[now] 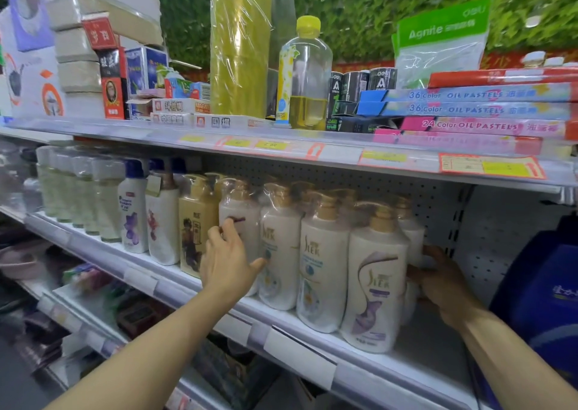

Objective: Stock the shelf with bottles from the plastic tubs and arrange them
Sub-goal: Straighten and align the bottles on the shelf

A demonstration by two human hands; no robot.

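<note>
A white metal shelf (416, 344) with a pegboard back carries a front row of cream pump bottles (322, 269). Left of the purple-labelled Slek bottle (375, 291) at the row's right end stand a tan bottle (195, 222), white blue-capped bottles (133, 206) and clear bottles (78, 191).

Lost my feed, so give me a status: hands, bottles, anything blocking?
Left hand gripping a white gold-capped pump bottle. Right hand holding the rear end white bottle. Nothing blocking the white metal shelf.
</note>
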